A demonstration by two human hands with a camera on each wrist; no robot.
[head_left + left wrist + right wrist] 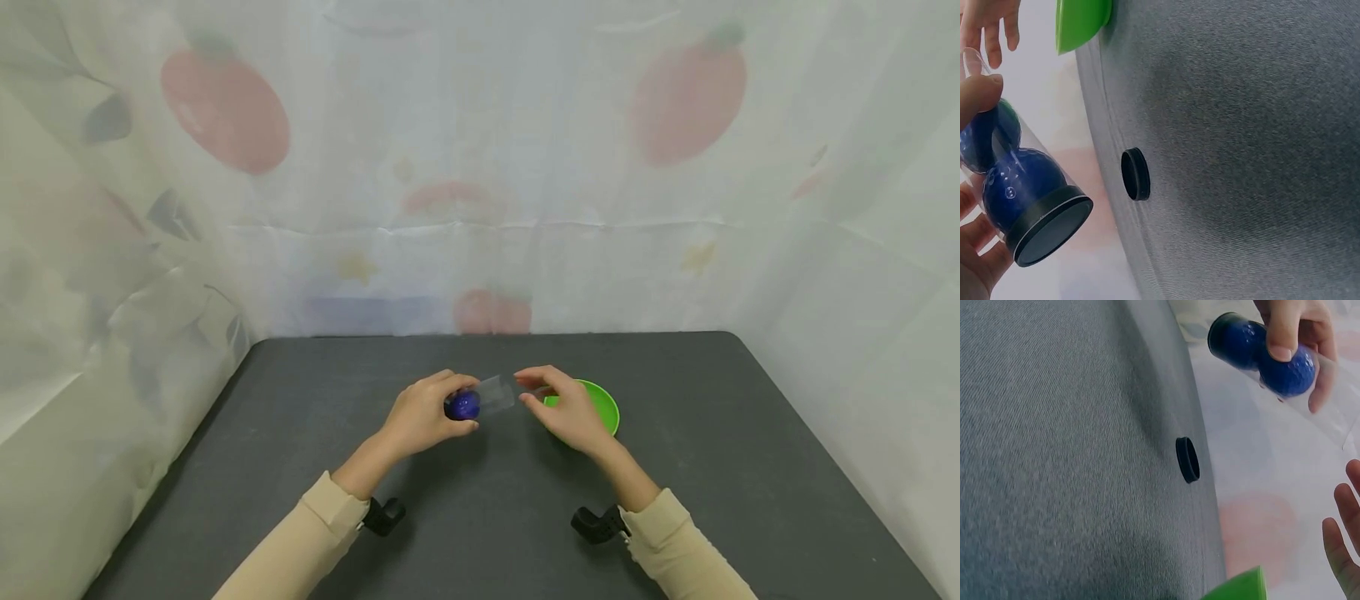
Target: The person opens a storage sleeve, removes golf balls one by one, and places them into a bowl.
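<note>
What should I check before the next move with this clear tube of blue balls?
1. Left hand grips the clear tube: ok, fingers curled round it.
2. Black end cap seated on the tube's base: ok.
3. Blue balls inside the tube: ok, two show, near the capped end.
4. Tube's other end uncapped: cannot tell.
5. Right hand free: ok in the wrist views, its fingers spread near the open end, holding nothing.
6. Green bowl on the grey table: ok, right behind the right hand.
7. Loose black cap lies on the table: ok.
</note>
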